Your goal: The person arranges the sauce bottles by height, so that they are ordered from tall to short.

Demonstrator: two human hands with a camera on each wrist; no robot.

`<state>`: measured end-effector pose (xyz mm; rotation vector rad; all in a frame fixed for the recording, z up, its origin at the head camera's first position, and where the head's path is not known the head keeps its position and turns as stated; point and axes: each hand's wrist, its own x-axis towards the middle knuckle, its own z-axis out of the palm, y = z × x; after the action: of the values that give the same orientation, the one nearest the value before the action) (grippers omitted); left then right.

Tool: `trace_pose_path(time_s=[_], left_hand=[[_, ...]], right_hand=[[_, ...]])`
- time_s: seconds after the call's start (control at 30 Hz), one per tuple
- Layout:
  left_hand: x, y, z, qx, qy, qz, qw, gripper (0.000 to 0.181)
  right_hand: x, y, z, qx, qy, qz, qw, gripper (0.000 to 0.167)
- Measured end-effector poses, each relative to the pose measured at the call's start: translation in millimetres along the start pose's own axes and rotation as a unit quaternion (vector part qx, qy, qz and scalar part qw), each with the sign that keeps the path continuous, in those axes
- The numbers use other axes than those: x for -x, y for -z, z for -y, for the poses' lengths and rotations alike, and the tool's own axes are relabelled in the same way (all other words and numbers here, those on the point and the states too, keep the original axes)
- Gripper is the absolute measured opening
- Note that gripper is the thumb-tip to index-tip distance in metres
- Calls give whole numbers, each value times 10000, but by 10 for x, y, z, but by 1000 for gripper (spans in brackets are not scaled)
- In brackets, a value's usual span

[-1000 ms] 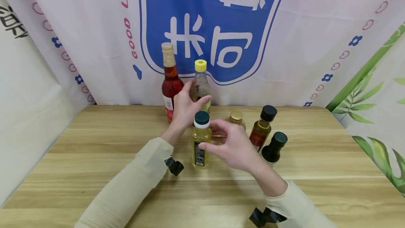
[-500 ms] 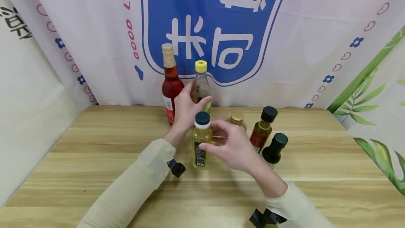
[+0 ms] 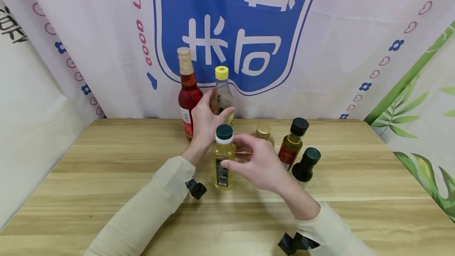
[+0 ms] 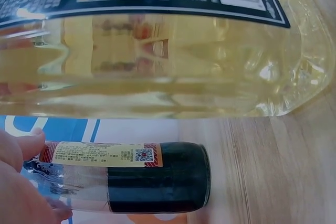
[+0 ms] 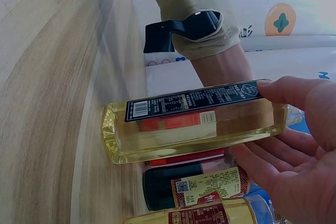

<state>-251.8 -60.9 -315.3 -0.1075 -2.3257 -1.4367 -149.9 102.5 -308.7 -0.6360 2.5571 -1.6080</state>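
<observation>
In the head view my left hand (image 3: 205,121) grips a clear glass bottle (image 3: 223,96) with a yellow cap, fingers behind it and thumb to the right. The left wrist view shows dark liquid in the lower part of that bottle (image 4: 157,187). Nearer to me, my right hand (image 3: 261,165) holds a clear bottle of yellow cooking oil (image 3: 224,153), which stands upright with a dark green cap and black label. In the right wrist view my thumb and fingers lie on opposite sides of the oil bottle (image 5: 189,135), near its top.
A tall red-liquid bottle (image 3: 189,98) stands close left of the yellow-capped one. To the right are a gold-capped bottle (image 3: 264,131), a black-capped bottle with a red label (image 3: 289,153) and a dark bottle (image 3: 303,169). A printed cloth (image 3: 320,62) hangs behind the wooden table (image 3: 106,177).
</observation>
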Motion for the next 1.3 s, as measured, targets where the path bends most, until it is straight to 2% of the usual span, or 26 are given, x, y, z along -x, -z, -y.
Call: trace_pose_path(time_s=[0.5, 0.87, 1.3], left_hand=[[12, -4, 9, 51, -57, -104, 9999, 75], [18, -10, -1, 144, 9, -69, 9999, 75], [39, -2, -1, 183, -68, -90, 9998, 76]], right_hand=[[0, 5, 10, 8, -45, 33, 10000, 49], [5, 12, 25, 57, -88, 23, 9999, 48], [3, 10, 10, 52, -67, 49, 10000, 48]])
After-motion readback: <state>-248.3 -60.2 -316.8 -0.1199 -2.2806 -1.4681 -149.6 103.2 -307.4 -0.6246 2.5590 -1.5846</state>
